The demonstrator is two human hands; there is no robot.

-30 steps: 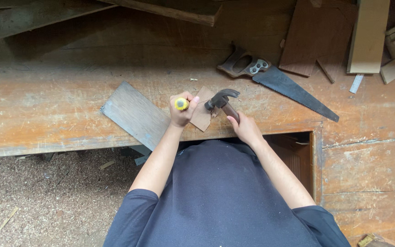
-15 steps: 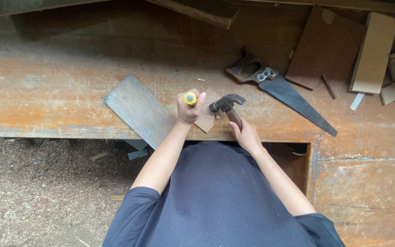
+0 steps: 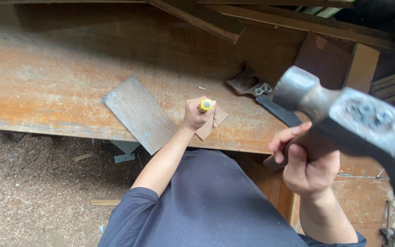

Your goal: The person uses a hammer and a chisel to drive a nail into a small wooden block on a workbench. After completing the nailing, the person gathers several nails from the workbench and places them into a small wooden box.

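My left hand (image 3: 195,113) grips a chisel with a yellow-capped handle (image 3: 205,105), held upright on a small reddish wood piece (image 3: 212,123) near the front edge of the workbench (image 3: 51,87). My right hand (image 3: 308,165) holds a claw hammer (image 3: 344,119) by its dark handle, raised high and close to the camera, its steel head large and blurred at the right. The hammer head hides part of the bench and the saw blade behind it.
A grey flat board (image 3: 138,114) lies beside the left hand, overhanging the bench edge. A hand saw (image 3: 261,93) rests behind the chisel. Wood offcuts and planks (image 3: 344,59) pile at the back right. Sawdust-covered floor (image 3: 33,187) lies below left.
The hammer has swung up from just beside the chisel to a raised position close to the camera. The left hand still holds the chisel on the small wood piece.
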